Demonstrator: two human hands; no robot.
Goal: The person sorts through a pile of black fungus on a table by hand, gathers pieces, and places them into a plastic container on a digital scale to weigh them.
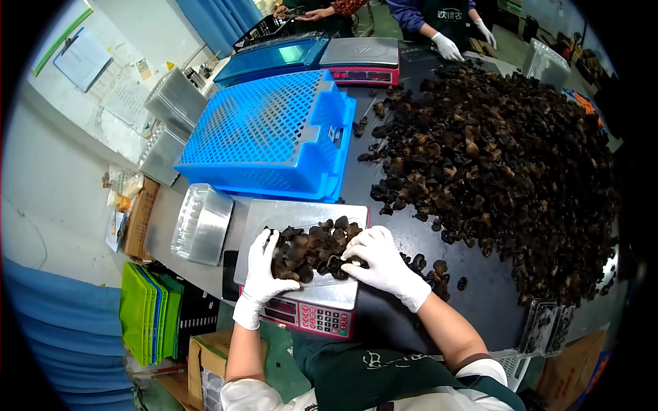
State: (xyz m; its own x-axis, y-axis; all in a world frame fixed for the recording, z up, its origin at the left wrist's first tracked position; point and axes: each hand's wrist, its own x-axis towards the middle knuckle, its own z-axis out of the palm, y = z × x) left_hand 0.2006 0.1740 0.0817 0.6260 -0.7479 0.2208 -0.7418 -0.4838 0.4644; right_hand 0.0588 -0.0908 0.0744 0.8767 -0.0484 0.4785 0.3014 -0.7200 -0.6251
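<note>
A heap of dark brown wood ear mushrooms (312,250) sits on the metal plate of a red-sided scale (329,296) in front of me. A clear rim shows faintly behind the heap, perhaps a plastic tray. My left hand (262,272), in a white glove, rests against the heap's left side, thumb and fingers spread apart. On the other side my right hand (379,259), also gloved, has its fingers curled over the heap's right edge, with dark mushroom between thumb and fingertips. Several loose pieces (436,274) lie on the table by my right wrist.
A large mushroom pile (486,171) covers the table's right side. An upturned blue crate (250,130) stands beyond my scale, with stacked clear trays (202,222) at left. Farther back are a second scale (360,58) and a co-worker's gloved hand (447,46). Clear containers (548,325) sit at front right.
</note>
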